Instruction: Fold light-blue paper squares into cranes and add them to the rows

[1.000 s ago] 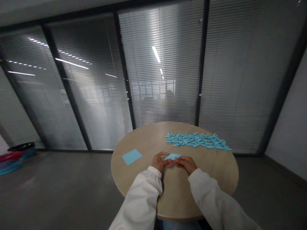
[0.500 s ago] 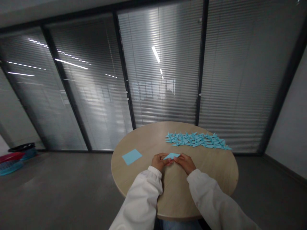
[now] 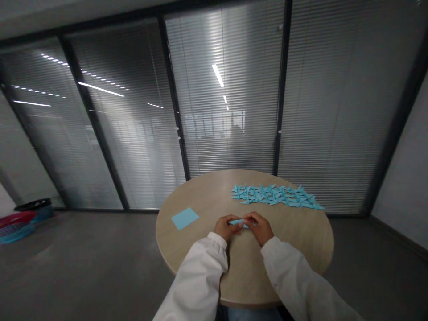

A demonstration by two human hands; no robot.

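Note:
Between my hands is a small piece of folded blue paper (image 3: 236, 222), partly covered by fingers. My left hand (image 3: 228, 227) pinches it from the left, thumb near the front. From the right, my right hand (image 3: 259, 226) closes on its other side, fingertips near the top. The exact folds are too small to make out. A flat blue paper sheet (image 3: 185, 218) lies on the table to the left of my hands. Beyond them, to the right, many folded blue paper cranes (image 3: 274, 195) are set out in close rows.
The round wooden table (image 3: 247, 285) is in front of me, close to a glass partition with blinds (image 3: 230, 151). Red, blue and black plastic baskets (image 3: 20, 229) stand on the floor at the far left.
My right fingers have risen and curled over the paper, which showed a wider flat face before and is now more covered. The sheet and the cranes stay put.

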